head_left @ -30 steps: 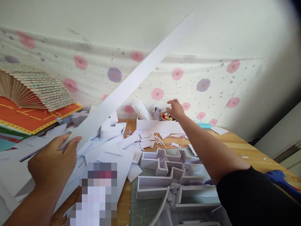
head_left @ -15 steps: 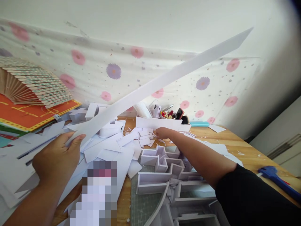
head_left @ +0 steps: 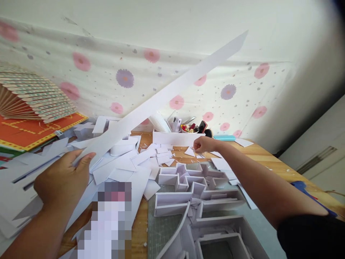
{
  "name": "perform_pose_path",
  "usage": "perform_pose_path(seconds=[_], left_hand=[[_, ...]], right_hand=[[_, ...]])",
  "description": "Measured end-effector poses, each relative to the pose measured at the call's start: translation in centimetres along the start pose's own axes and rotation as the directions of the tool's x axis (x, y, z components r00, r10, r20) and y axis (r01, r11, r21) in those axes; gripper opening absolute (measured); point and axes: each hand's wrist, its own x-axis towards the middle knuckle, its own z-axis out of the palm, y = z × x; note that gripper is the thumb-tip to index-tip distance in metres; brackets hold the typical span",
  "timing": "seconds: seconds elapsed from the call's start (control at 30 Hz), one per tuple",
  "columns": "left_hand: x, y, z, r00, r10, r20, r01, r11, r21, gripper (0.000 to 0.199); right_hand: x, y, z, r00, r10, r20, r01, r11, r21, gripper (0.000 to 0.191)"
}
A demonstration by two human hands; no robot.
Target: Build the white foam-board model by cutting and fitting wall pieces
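Head view: left hand (head_left: 63,180) grips a long, flat white strip (head_left: 167,95); right hand (head_left: 204,144) curls closed

The strip is pinched near its lower end between the left hand's thumb and fingers; it slants up and to the right, its pointed far end higher than the right hand, in front of a white wall covering with pink and purple flowers (head_left: 242,111); flat white sheets and cut pieces (head_left: 115,167) lie heaped beneath and beside the left hand; beyond that hand, a fan of pale wooden sticks (head_left: 40,99) rests on an orange-red panel with a yellow border (head_left: 52,133).

The right hand's fingers are drawn in, and whether they hold anything cannot be told; small white scraps (head_left: 190,152) lie beside it on a light-brown wooden table (head_left: 265,158); just beyond it stands a low, long white box (head_left: 175,139); on its near side, a white model of thin-walled open compartments (head_left: 172,196) sits on a dark green cutting mat (head_left: 161,230); to its right lies a blue tool (head_left: 299,185), partly hidden by the forearm.
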Motion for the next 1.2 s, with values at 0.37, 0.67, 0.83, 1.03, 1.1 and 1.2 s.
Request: perform_pose_path(seconds=[0.37, 0.67, 0.83, 1.03, 1.1, 1.2], left_hand=[[-0.2, 0.3, 0.1, 0.999, 0.048, -0.004, -0.048, 0.999, -0.002, 0.053], [-0.1, 0.5, -0.3, 0.998, 0.014, 0.055, -0.015, 1.0, 0.022, 0.056], [-0.1, 0.5, 0.0, 0.998, 0.031, 0.051, -0.032, 0.999, 0.026, 0.055], [-0.1, 0.3, 0.2, 0.999, 0.028, 0.041, -0.029, 0.999, 0.035, 0.053], [-0.2, 0.4, 0.1, 0.999, 0.011, 0.043, -0.013, 0.999, 0.042, 0.053], [-0.2, 0.6, -0.2, 0.999, -0.007, 0.045, 0.005, 0.999, 0.047, 0.054]], right_hand=[[-4.4, -7.9, 0.8, 0.973, -0.196, 0.12, 0.213, 0.966, -0.145, 0.009], [-1.9, -1.4, 0.4, 0.989, -0.069, -0.132, 0.07, 0.998, 0.003, 0.022], [2.4, 1.2, 1.7, 0.987, -0.043, -0.155, 0.025, 0.993, -0.117, 0.042], [8.3, -3.5, 4.6, 0.977, -0.214, -0.026, 0.207, 0.964, -0.168, 0.05], [9.8, -4.5, 5.0, 0.983, -0.184, -0.015, 0.178, 0.967, -0.182, 0.042], [10.7, -5.0, 5.4, 0.991, -0.129, -0.024, 0.122, 0.973, -0.194, 0.032]])
